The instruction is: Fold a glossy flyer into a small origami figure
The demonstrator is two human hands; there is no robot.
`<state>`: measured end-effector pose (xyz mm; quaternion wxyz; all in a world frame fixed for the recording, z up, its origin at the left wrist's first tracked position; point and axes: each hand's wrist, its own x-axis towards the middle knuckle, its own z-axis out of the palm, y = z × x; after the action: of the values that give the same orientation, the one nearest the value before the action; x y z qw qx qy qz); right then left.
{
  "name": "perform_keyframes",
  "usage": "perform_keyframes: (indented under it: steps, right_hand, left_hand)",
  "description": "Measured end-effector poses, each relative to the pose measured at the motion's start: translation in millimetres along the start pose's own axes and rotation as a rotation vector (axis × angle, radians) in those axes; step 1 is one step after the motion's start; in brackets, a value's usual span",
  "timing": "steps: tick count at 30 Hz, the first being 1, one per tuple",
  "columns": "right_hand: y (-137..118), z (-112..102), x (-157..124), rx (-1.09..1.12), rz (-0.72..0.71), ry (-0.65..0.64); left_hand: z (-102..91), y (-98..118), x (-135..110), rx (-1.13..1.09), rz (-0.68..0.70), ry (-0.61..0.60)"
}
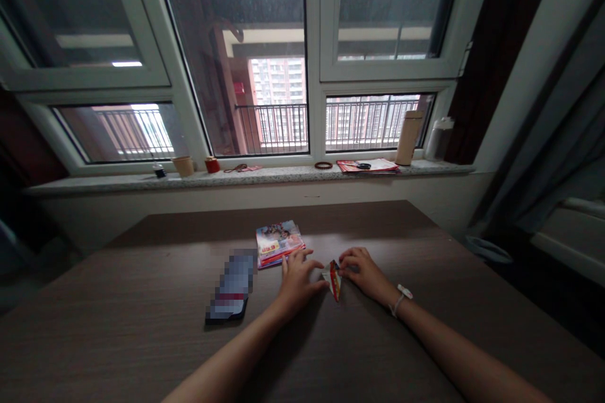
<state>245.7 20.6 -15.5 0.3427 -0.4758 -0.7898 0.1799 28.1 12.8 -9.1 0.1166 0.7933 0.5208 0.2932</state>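
My left hand [297,278] and my right hand [363,271] rest on the brown table [142,327], both pinching a small folded piece of colourful paper [333,278] that stands on edge between them. The left thumb touches the paper's left side; the other left fingers lie spread on the table. Curled fingers of the right hand press the paper's right side. A white band [401,296] sits on my right wrist. Just beyond my left hand lies a stack of colourful printed sheets [278,242].
A dark phone [231,286] lies left of my left hand. On the windowsill [283,175] stand two small cups [184,165], a tan bottle [408,137], a white jug [437,138], red booklets [367,166] and a ring.
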Motion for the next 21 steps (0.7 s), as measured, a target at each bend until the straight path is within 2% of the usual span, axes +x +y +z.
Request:
perform_keyframes:
  steps: [6,12,16,21]
  right_hand:
    - [4,-8,-1,-0.007,-0.025,-0.066]
    - [0,-11,-3,-0.018,-0.01,-0.076]
    - [-5,-5,-2,-0.044,0.03,-0.036]
    - [-7,2,-3,-0.059,0.049,0.006]
  left_hand:
    - [-0.8,3,0,0.037,0.0,-0.026]
    - [-4.8,2,4,0.117,0.011,-0.086]
    - [-7.0,5,6,0.146,0.009,-0.095]
    - [0.2,8,7,0.178,0.006,-0.079]
